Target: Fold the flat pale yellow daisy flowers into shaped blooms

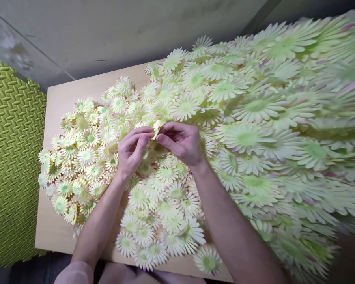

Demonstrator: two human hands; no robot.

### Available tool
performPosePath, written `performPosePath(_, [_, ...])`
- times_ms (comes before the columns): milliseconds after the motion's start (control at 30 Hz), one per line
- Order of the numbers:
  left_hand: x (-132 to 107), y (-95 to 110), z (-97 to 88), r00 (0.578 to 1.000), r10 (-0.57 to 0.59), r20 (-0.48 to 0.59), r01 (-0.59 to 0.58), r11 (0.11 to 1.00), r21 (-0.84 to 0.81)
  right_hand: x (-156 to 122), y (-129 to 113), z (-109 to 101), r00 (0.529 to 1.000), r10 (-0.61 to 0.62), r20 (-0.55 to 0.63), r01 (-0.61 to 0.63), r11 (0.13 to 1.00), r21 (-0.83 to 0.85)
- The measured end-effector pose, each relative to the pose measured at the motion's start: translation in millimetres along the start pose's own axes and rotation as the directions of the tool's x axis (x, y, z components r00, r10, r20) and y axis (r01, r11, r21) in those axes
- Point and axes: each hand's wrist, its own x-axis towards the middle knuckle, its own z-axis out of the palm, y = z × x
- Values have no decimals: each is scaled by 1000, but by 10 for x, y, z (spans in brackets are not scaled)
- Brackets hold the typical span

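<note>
Between my two hands, over the middle of the table, is a small pale yellow-green artificial flower point(157, 127). My left hand point(133, 150) pinches its left side with thumb and fingertips. From the right, the thumb and fingers of my right hand point(182, 142) close on the same flower. Its lower part is partly hidden by the fingertips. Beneath and around both hands lie many loose daisy-like flower heads point(166, 172), cream with green centres and some pink petal tips. Smaller, fuller flower heads point(90, 137) are heaped to the left of my left hand.
A large pile of wider flower heads point(256, 106) covers the right side, blurred toward the edge. The wooden table point(57, 232) shows at its left and front edges. A green woven-textured mat point(14, 157) stands at the left, and a grey wall point(121, 35) rises behind.
</note>
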Motion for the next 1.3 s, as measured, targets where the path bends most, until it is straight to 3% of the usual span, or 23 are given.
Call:
performPosePath(167, [8,-37,7,995,61,-76,-62,998,-14,6,2,5,999,22,-30,-21,1000,15])
performPosePath(367, [-5,-97,29,992,103,-67,-107,993,-50,16,-20,-6,997,49,60,-57,989,139])
performPosePath(567, [-10,-184,12,985,106,-140,-108,994,-11,5,32,-23,995,96,-8,-94,985,143])
performPosePath(700, [-2,-192,-7,996,82,-19,-83,993,-85,-8,84,-64,996,70,60,-81,978,195])
performPosePath(833, [-7,-174,-2,992,88,85,-72,981,-180,-11,60,-74,972,134,195,-163,977,137])
performPosePath(933, [-13,-176,-2,995,63,79,-38,959,-280,-5,21,-63,955,176,239,-213,967,139])
performPosePath(1067, [-8,-139,-18,993,-19,115,58,936,-346,4,7,-68,966,167,200,-196,971,138])
performPosePath(1200, [4,-37,-9,993,-112,45,121,936,-331,6,34,-74,963,140,232,-172,977,126])
performPosePath(1300, [-2,5,12,985,-171,-22,155,935,-319,10,43,-50,978,126,168,-140,987,76])
